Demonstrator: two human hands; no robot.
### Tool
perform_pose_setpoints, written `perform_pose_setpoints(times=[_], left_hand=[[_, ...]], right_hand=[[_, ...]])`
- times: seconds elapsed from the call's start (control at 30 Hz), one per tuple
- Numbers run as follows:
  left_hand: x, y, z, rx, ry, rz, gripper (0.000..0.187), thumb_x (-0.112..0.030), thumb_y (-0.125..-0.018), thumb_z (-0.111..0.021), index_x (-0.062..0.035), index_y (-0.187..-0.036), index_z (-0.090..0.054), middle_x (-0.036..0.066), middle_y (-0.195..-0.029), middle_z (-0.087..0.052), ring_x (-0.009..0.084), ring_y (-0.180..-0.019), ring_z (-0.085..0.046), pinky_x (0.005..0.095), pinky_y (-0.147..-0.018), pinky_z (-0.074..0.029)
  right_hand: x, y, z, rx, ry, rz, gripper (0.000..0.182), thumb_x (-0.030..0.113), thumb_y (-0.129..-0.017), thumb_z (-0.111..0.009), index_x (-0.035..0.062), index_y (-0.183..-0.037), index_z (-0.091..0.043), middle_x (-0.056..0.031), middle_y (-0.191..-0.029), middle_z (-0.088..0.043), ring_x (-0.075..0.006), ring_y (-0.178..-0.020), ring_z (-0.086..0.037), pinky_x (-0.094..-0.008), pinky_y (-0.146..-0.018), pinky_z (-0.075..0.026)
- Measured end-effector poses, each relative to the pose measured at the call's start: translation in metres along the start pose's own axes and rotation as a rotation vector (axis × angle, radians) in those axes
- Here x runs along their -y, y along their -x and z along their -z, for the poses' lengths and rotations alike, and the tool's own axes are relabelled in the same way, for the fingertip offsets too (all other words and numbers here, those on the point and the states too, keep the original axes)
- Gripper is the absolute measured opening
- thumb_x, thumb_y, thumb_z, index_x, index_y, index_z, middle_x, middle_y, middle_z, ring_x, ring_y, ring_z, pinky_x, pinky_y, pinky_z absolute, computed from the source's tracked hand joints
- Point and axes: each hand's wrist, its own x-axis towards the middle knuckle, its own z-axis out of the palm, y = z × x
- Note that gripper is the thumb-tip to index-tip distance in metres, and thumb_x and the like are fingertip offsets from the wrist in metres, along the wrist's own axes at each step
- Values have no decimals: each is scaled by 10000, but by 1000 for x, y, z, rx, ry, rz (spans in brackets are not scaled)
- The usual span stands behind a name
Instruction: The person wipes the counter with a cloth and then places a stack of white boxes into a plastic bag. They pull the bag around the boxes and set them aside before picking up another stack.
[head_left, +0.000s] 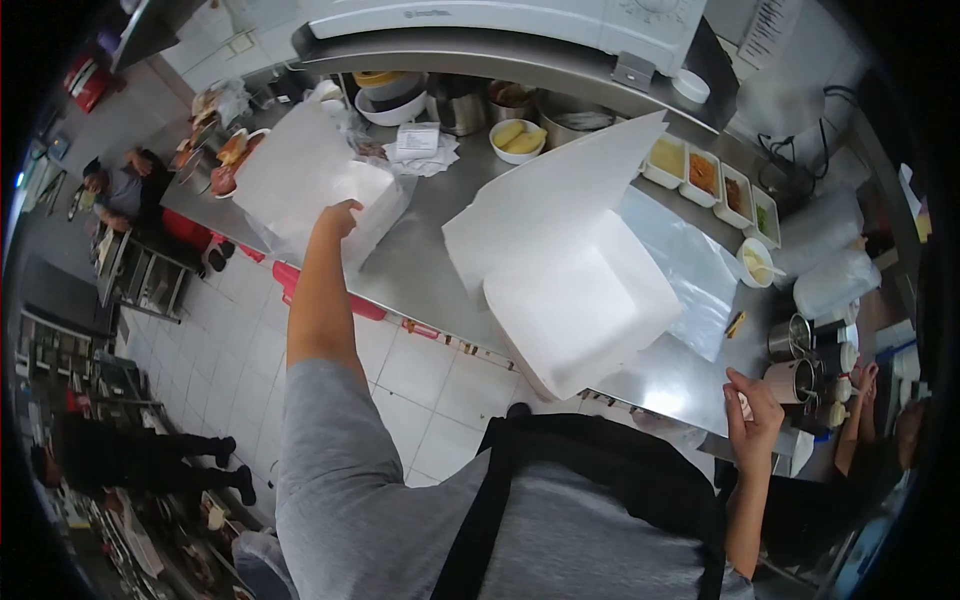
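Note:
My left hand [342, 216] reaches to the white boxes [300, 170] in clear plastic at the left of the counter. Its fingers are bent against a box edge, pinching it. An open white clamshell box [580, 300] stands tilted near the counter's front edge, its lid raised toward the back; its inside looks empty and neither hand touches it. My right hand [755, 410] hangs right of this box, over the counter's front right edge, fingers loosely curled and apart, with nothing clearly held. A clear plastic sheet [685, 270] lies right of the box.
Behind are a bowl of yellow food [518, 138], food trays [702, 177] and a white oven [500, 22]. A small bowl with a spoon [757, 264] and metal pots [790, 380] stand right. People [130, 455] are at the left; another person's arms [858, 410] show far right.

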Motion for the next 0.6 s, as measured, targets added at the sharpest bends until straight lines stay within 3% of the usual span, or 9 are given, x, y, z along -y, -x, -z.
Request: perform_pose_setpoints(times=[0.13, 0.17, 0.2, 0.27, 0.3, 0.33, 0.4, 0.5, 0.6], left_hand=[[12, -8, -22, -140, -7, 26, 497, -136, -712, -657, -317, -1166, -570, 240, -995, -578, 350, -948, -598, 390, -826, -499], [9, -2, -19, -153, 1, 29, 470, -151, -730, -635, -312, -1167, -576, 214, -1039, -595, 363, -953, -600, 412, -838, -496], [17, -4, -9, -103, -51, -87, 445, -160, -748, -623, -306, -1167, -581, 180, -1059, -605, 348, -934, -610, 426, -801, -510], [-5, 16, 14, -7, 119, -52, 375, -205, -789, -612, -282, -1156, -600, 56, -1046, -640, 272, -859, -626, 425, -671, -545], [4, 5, 15, -44, 304, -193, 342, -246, -809, -607, -276, -1150, -605, 40, -971, -637, 216, -824, -606, 405, -590, -540], [4, -21, 16, 42, 490, -63, 328, -277, -821, -595, -267, -1150, -606, 30, -951, -630, 208, -823, -604, 405, -573, -526], [-22, 4, 21, -56, 391, -263, 331, -292, -841, -573, -183, -1152, -603, 60, -1020, -630, 235, -861, -605, 392, -629, -509], [-19, -16, -26, -232, 10, -265, 358, -286, -844, -569, -138, -1170, -583, 85, -1056, -618, 247, -907, -595, 388, -699, -490], [-8, -18, -39, -328, -69, -320, 389, -280, -847, -565, -93, -1187, -562, 111, -1092, -606, 259, -952, -586, 384, -768, -471]], right_hand=[[-8, 15, -2, -10, -1, -45, 202, -23, -766, -630, 12, -962, -661, -127, -770, -627, -233, -704, -604, -307, -663, -459], [-11, 19, -3, -22, 2, -47, 204, -19, -762, -636, 20, -960, -663, -129, -773, -628, -250, -701, -603, -318, -664, -462], [-14, 23, -4, -43, 8, -56, 206, -15, -757, -642, 28, -958, -665, -131, -775, -629, -267, -699, -602, -330, -665, -464], [-22, 30, 3, -37, 31, -61, 195, -9, -762, -638, 31, -951, -664, -140, -794, -634, -287, -722, -612, -339, -676, -473], [-25, 32, 7, -46, 35, -67, 194, -8, -762, -638, 32, -950, -663, -142, -794, -633, -293, -725, -612, -340, -676, -475], [-28, 34, 10, -57, 37, -75, 193, -7, -762, -637, 34, -949, -662, -144, -794, -631, -299, -728, -612, -340, -677, -477], [-37, 43, 17, -82, 35, -136, 191, -5, -762, -635, 36, -947, -657, -147, -788, -626, -308, -728, -610, -339, -672, -480], [-56, 62, 27, -104, 94, -202, 192, 0, -755, -637, 44, -941, -652, -143, -773, -619, -311, -714, -605, -350, -647, -476], [-91, 92, 47, -177, 253, -268, 185, 17, -757, -635, 49, -939, -651, -136, -768, -620, -305, -712, -599, -359, -639, -472]])
